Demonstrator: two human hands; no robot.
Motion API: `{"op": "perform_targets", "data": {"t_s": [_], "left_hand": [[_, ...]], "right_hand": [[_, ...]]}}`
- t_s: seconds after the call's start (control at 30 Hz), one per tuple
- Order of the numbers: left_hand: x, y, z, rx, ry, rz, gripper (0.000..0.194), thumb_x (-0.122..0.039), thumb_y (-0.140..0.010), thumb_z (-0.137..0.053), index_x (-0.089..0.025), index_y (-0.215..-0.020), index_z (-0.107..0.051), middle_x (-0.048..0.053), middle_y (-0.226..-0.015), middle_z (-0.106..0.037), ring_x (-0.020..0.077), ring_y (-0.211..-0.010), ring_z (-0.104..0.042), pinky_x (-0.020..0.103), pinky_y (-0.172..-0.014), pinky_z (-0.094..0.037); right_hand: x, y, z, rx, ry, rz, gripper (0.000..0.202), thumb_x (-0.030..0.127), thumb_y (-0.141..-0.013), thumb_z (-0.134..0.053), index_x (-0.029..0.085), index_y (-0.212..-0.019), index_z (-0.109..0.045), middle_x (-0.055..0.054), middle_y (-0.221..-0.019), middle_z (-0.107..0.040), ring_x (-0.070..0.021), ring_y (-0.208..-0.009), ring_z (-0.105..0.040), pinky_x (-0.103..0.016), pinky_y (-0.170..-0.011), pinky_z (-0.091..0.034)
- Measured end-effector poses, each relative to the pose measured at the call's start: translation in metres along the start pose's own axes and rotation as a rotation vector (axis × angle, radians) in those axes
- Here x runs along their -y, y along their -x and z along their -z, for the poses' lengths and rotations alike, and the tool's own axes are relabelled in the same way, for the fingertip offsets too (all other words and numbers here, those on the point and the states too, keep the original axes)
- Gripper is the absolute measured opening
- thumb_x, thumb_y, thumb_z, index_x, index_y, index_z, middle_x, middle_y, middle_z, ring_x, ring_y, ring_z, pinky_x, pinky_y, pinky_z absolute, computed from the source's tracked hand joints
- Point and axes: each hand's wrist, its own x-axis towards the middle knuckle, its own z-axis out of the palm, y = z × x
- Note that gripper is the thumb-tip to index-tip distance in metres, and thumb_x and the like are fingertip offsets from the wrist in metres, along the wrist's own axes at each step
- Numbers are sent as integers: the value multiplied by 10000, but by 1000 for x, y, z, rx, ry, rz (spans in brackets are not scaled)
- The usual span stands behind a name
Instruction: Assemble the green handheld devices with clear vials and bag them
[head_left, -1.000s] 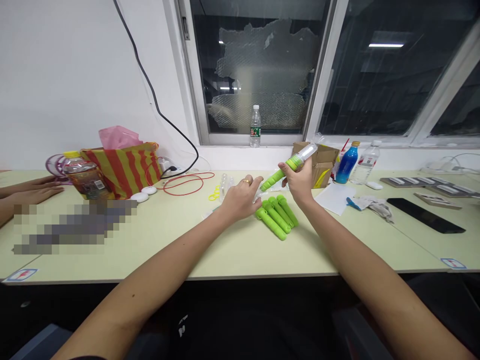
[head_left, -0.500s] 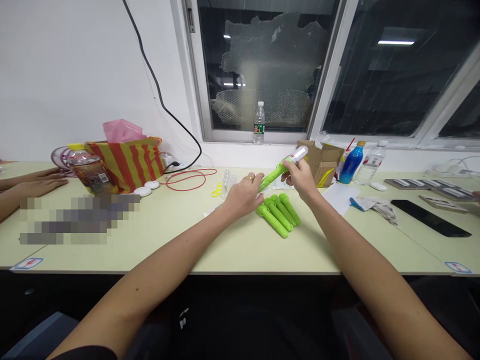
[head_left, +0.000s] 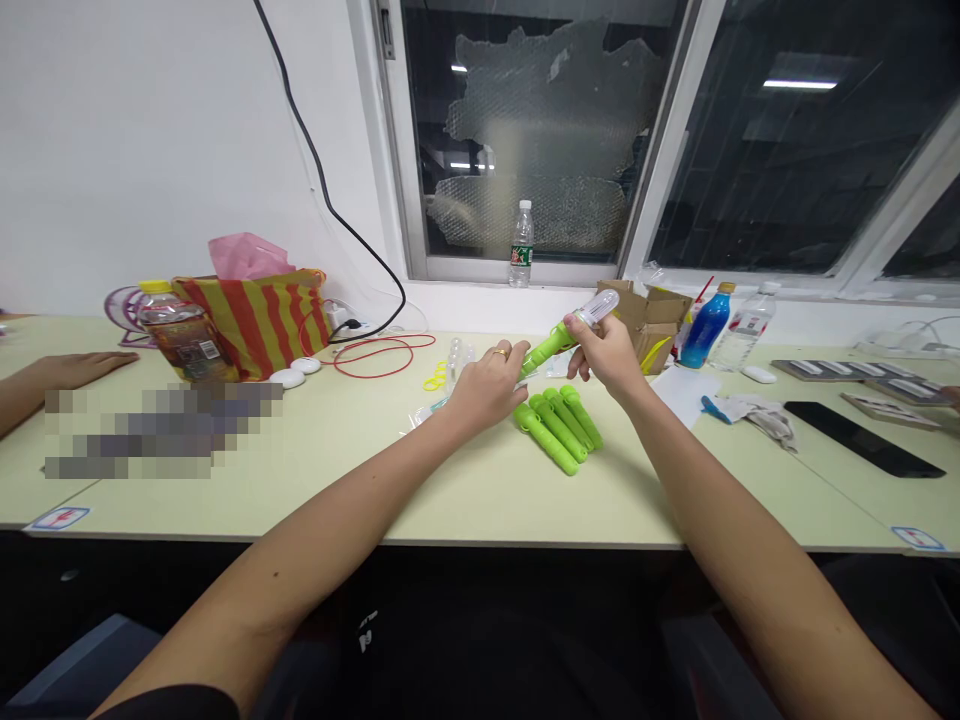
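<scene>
From my remote seat I see both hands at 1 green tube (head_left: 547, 349), which is held above the tabletop (head_left: 345, 450) on a slant, its upper end toward the right and away from me. My left hand (head_left: 491, 390) has its fingers curled over the lower end and hides much of it. My right hand (head_left: 604, 352) grips near the upper end, thumb laid along it, just below a clear rounded end piece (head_left: 602, 304) that juts past the thumb. So the tube spans the gap between the 2 hands, which stand apart from each other but are both closed on it.

Just below that gap, 4 more green tubes (head_left: 559, 430) lie side by side on the tabletop, untouched. Beside my left hand I make out clear plastic pieces (head_left: 457, 358) and a yellow item (head_left: 435, 380); the hand partly covers that patch. Behind my right hand stands an open cardboard box (head_left: 643, 312), with a white sheet (head_left: 679, 390) to its near right and a crumpled glove-like cloth (head_left: 754, 415) farther right. Far off to the left, another person's hand (head_left: 90, 370) rests flat, well apart from mine.
</scene>
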Motion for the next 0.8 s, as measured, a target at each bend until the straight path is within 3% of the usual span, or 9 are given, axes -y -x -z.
{"op": "perform_targets", "data": {"t_s": [0.37, 0.6, 0.8], "left_hand": [[0, 1, 3, -11, 8, 30, 493, -256, -864, -548, -209, -1327, -385, 111, -1198, -548, 255, -1126, -559, 328, -789, -483], [3, -1, 0, -28, 6, 41, 446, -272, -856, -558, -192, -1278, -437, 112, -1166, -578, 254, -1120, -563, 324, -791, -478], [0, -2, -2, -17, -20, 123, 335, -379, -846, -573, -168, -1101, -521, 113, -1024, -648, 279, -1011, -616, 363, -784, -475]], "right_hand": [[-11, -8, 6, 126, -72, -247, 538, 666, -777, -654, 130, -778, -604, -159, -775, -725, -188, -478, -671, -205, -291, -362], [-10, -7, 9, 222, -160, -289, 419, 514, -744, -764, 126, -869, -668, -141, -878, -734, -185, -552, -696, -207, -345, -433], [-10, -6, 8, 210, -127, -277, 414, 506, -716, -785, 122, -817, -667, -124, -813, -720, -151, -512, -661, -203, -358, -444]]}}
